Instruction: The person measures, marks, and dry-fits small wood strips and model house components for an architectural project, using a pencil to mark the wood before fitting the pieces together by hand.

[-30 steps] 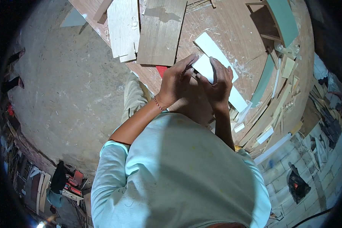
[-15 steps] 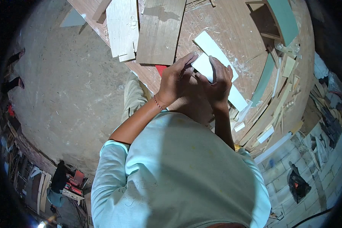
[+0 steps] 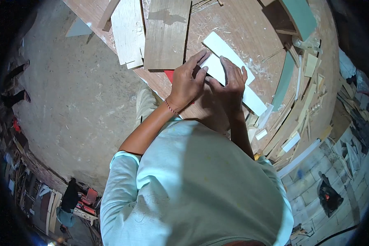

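A short white board piece [image 3: 213, 69] lies between my hands, its far side against a longer white strip [image 3: 230, 50] lying diagonally on the wooden work table. My left hand [image 3: 187, 80], with a braided bracelet at the wrist, grips the piece's left end, fingers over the far corner and thumb at the near edge. At the other end, my right hand [image 3: 230, 82] has its fingers curled over the top and its thumb on the near edge. The palms hide part of the short piece. A red item [image 3: 169, 76] shows beside my left hand.
Wooden boards [image 3: 166, 37] lie at the table's far left. A green-faced curved frame [image 3: 301, 18] stands at the far right. Offcuts and thin strips [image 3: 303, 106] crowd the right side, and wood shavings dot the tabletop [image 3: 242, 24]. Another person's feet [image 3: 18, 94] are at far left.
The view has shifted slightly. My left thumb now shows on the near edge of the short white piece, where it was tucked out of sight. Both hands still hold the piece.
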`<state>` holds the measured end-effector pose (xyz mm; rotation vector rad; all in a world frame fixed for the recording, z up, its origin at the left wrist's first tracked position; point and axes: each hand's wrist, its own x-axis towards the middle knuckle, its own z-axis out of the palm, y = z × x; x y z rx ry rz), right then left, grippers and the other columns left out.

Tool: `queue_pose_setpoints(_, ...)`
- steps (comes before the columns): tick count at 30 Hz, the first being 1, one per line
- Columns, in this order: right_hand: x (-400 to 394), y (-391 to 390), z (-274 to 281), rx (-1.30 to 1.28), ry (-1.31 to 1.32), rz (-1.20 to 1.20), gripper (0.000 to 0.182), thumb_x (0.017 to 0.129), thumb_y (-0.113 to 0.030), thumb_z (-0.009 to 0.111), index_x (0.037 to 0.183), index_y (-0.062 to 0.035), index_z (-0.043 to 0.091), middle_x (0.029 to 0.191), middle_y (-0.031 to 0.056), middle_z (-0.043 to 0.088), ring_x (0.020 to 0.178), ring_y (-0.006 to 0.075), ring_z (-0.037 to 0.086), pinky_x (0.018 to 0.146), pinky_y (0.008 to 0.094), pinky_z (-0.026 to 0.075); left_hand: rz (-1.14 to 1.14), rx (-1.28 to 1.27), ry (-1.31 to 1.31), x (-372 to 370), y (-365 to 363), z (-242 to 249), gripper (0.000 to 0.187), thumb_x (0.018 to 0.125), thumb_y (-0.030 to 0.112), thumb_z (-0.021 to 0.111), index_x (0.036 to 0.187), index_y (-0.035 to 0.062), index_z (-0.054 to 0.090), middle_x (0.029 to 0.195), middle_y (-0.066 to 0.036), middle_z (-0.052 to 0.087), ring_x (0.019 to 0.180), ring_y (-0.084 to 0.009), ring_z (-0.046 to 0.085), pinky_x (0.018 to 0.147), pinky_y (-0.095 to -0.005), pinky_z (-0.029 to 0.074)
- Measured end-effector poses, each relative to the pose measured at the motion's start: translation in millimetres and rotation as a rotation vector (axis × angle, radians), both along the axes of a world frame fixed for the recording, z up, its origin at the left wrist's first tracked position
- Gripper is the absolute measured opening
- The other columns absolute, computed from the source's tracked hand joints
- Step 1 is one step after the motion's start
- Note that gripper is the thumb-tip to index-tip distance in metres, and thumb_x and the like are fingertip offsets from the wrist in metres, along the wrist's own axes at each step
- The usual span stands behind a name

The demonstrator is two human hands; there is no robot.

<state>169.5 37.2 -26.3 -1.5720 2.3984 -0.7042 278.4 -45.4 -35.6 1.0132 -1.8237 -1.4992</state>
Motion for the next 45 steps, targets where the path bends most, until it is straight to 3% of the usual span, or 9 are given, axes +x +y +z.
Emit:
queue_pose_setpoints(3, -2, 5, 5, 0.017, -0.022, -0.020, 0.064, 0.059, -0.031, 0.071, 0.113, -0.0055, 0.048, 0.112, 0.0090, 0.051, 0.105, 0.0219, 0.047, 0.094, 0.0518, 0.018, -0.042, 0.080, -0.030, 2, -2, 7, 0.038, 0.076, 0.003, 0.056, 0.112, -0.0024, 0.046, 0.109, -0.012, 0.055, 0.101, -0.0175, 0.052, 0.083, -0.0260, 0.041)
queue_pose_setpoints(6, -8, 18, 15, 0.119, -0.003, -0.070, 0.071, 0.056, -0.034, 0.073, 0.115, -0.0065, 0.045, 0.116, 0.0085, 0.047, 0.109, 0.0222, 0.043, 0.095, 0.0528, 0.016, -0.059, -0.066, -0.070, -1, -4, 12, 0.039, 0.075, 0.005, 0.058, 0.112, -0.0013, 0.047, 0.107, -0.013, 0.055, 0.099, -0.0200, 0.053, 0.083, -0.0278, 0.041)
queue_pose_setpoints(8, -14, 31, 21, 0.181, 0.010, -0.109, 0.074, 0.055, -0.035, 0.073, 0.116, -0.0070, 0.044, 0.118, 0.0082, 0.046, 0.111, 0.0227, 0.040, 0.094, 0.0536, 0.016, -0.136, -0.124, -0.106, -4, -7, 19, 0.045, 0.074, 0.008, 0.059, 0.116, 0.0014, 0.045, 0.111, -0.016, 0.052, 0.102, -0.0257, 0.051, 0.086, -0.0325, 0.039)
queue_pose_setpoints(10, -20, 44, 26, 0.238, -0.011, -0.146, 0.077, 0.055, -0.036, 0.073, 0.119, -0.0082, 0.041, 0.119, 0.0075, 0.044, 0.113, 0.0228, 0.038, 0.094, 0.0546, 0.016, -0.264, -0.441, -0.123, -8, -10, 23, 0.052, 0.072, 0.011, 0.061, 0.120, 0.0041, 0.041, 0.116, -0.016, 0.047, 0.107, -0.0299, 0.045, 0.091, -0.0365, 0.035)
queue_pose_setpoints(15, -27, 73, 31, 0.260, -0.024, -0.240, 0.078, 0.056, -0.036, 0.073, 0.120, -0.0083, 0.039, 0.119, 0.0078, 0.044, 0.114, 0.0227, 0.037, 0.095, 0.0542, 0.014, -0.623, -0.657, -0.308, -18, -2, 31, 0.066, 0.070, 0.019, 0.063, 0.127, 0.0118, 0.030, 0.121, -0.008, 0.044, 0.119, -0.0258, 0.031, 0.100, -0.0476, 0.016)
queue_pose_setpoints(21, -31, 90, 35, 0.267, -0.063, -0.321, 0.070, 0.060, -0.027, 0.072, 0.120, -0.0088, 0.040, 0.115, 0.0090, 0.048, 0.112, 0.0228, 0.040, 0.096, 0.0544, 0.013, -0.786, -0.825, -0.406, -30, 5, 30, 0.066, 0.070, 0.012, 0.062, 0.127, 0.0128, 0.029, 0.118, -0.009, 0.045, 0.117, -0.0245, 0.034, 0.100, -0.0486, 0.015)
queue_pose_setpoints(25, -32, 99, 31, 0.211, -0.009, -0.321, 0.062, 0.060, -0.024, 0.070, 0.116, -0.0109, 0.046, 0.110, 0.0079, 0.053, 0.106, 0.0217, 0.046, 0.095, 0.0494, 0.020, -0.802, -0.863, -0.446, -35, 7, 23, 0.066, 0.069, 0.007, 0.060, 0.128, 0.0132, 0.029, 0.116, -0.009, 0.047, 0.114, -0.0241, 0.038, 0.100, -0.0488, 0.015)
queue_pose_setpoints(33, -32, 108, 34, 0.212, -0.008, -0.331, 0.056, 0.063, -0.023, 0.067, 0.114, -0.0128, 0.047, 0.110, 0.0065, 0.053, 0.106, 0.0206, 0.047, 0.097, 0.0474, 0.022, -0.862, -0.952, -0.474, -41, 3, 22, 0.065, 0.069, 0.012, 0.059, 0.127, 0.0098, 0.030, 0.107, -0.010, 0.052, 0.106, -0.0230, 0.046, 0.098, -0.0530, 0.015)
queue_pose_setpoints(45, -33, 122, 33, 0.195, -0.040, -0.351, 0.065, 0.060, -0.017, 0.071, 0.118, -0.0081, 0.043, 0.116, 0.0081, 0.048, 0.109, 0.0216, 0.043, 0.095, 0.0547, 0.015, -0.872, -0.933, -0.479, -38, 2, 32, 0.076, 0.068, 0.014, 0.063, 0.131, 0.0121, 0.020, 0.116, -0.010, 0.045, 0.112, -0.0249, 0.040, 0.099, -0.0532, 0.013)
